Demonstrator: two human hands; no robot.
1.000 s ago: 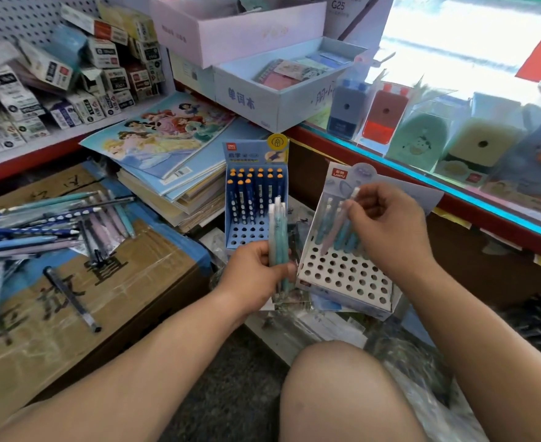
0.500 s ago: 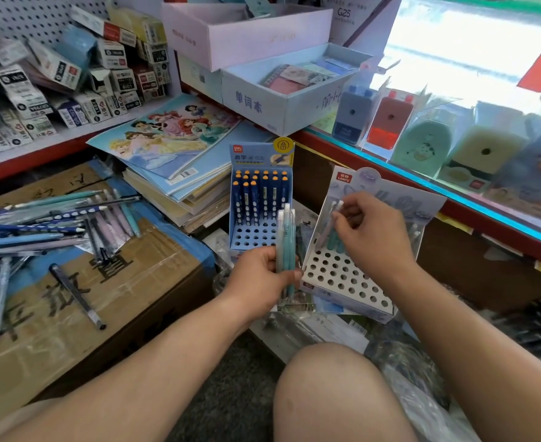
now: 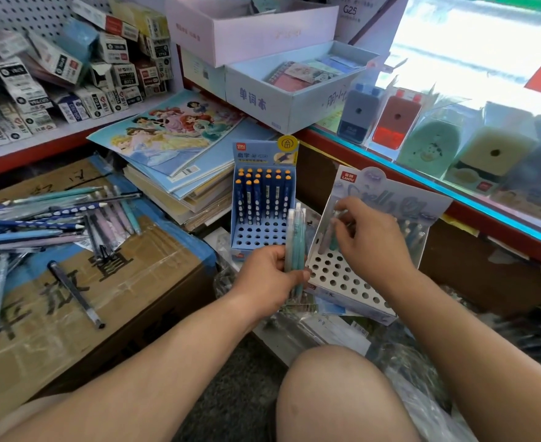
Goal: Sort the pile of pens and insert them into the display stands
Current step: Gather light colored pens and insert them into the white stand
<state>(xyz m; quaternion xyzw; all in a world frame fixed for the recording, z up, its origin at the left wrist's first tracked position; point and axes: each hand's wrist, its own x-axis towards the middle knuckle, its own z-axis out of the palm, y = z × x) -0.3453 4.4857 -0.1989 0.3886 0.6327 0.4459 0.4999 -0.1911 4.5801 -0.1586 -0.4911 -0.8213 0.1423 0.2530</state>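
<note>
**Right hand (image 3: 374,247) shifted from the middle of the white display stand (image 3: 342,282) to its rear left corner over the last second.**
We see its fingers (image 3: 339,224) pinched on a pale pen (image 3: 326,237) that stands nearly upright, its lower end at a hole in the back rows. The left hand (image 3: 269,279), just beside the stand's left edge, has its fingers clamped round a bundle of pale and teal pens (image 3: 296,237) held upright. Behind it the blue display stand (image 3: 256,234) carries orange-capped blue pens in its rear rows. The unsorted pile of pens (image 3: 39,224) lies well apart on the cardboard box (image 3: 103,298) at left.
</note>
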